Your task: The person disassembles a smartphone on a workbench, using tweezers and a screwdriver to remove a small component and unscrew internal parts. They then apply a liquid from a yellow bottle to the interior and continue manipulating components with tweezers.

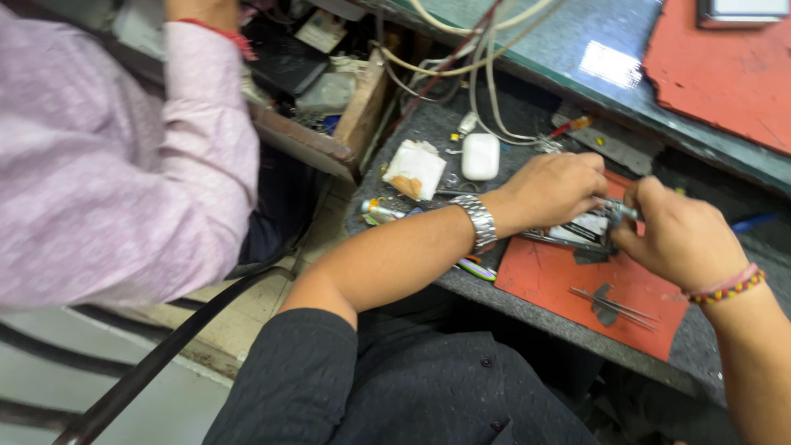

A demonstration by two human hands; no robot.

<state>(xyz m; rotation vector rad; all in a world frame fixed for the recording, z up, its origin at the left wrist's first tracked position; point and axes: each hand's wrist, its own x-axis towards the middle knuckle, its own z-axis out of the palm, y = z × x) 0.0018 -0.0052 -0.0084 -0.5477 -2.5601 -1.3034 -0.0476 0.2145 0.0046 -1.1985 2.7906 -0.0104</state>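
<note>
Fingers of the left hand (pixel 550 188) are curled down over a flat, dark opened-up device with a pale panel showing (pixel 577 233), pinning it against the red rubbery work mat (pixel 554 280). Right hand (pixel 677 235) is bunched up tight just beside it, fingertips pinched on a small silvery metal tool (pixel 620 209) whose tip sits right over the device's upper edge. Can't really make out what kind of tool it is, the hands cover most of it.

The device lies on the mat's top corner, between both hands. Lower on the same mat rests a pair of thin metal tweezers (pixel 614 305), well apart from the hands. Left wrist has a silver metal link watch (pixel 480 221), right wrist a beaded thread bracelet (pixel 728 285).

Behind the left hand, on the grey speckled bench (pixel 428 132), sits a white rounded earbud case (pixel 480 156) next to a crumpled white paper packet (pixel 414 168). Someone in a pink patterned sleeve (pixel 107 165) is off to the left.
</note>
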